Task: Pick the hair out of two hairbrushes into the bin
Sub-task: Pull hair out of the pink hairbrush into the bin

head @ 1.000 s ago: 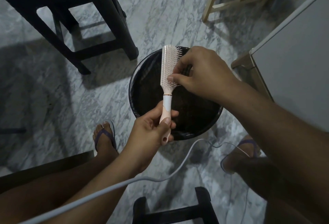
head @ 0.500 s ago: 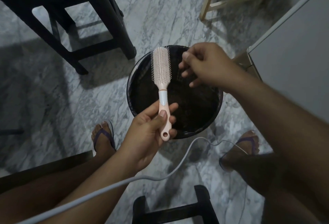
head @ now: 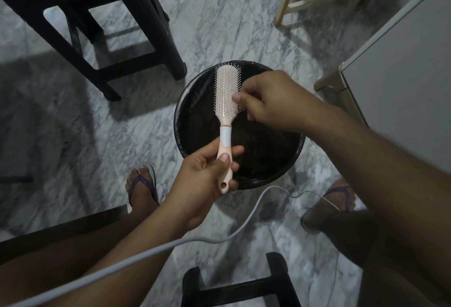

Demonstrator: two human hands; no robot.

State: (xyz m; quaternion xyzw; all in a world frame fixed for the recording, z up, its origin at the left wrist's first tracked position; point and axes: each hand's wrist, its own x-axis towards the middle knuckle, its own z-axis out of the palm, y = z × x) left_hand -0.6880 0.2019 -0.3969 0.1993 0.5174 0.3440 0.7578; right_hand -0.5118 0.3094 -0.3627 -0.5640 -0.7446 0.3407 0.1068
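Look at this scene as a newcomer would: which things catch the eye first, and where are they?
A pale pink plastic hairbrush stands out at the centre, bristles facing up, held by its handle in the left hand over a round black bin on the marble floor. The right hand pinches at the bristles along the brush's right edge. A pale grey cable curves across the foreground below the bin.

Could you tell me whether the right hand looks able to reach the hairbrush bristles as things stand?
Probably yes: the left hand holds the hairbrush by its handle, bristles up over the bin, and the right hand is at their right edge, nothing between.
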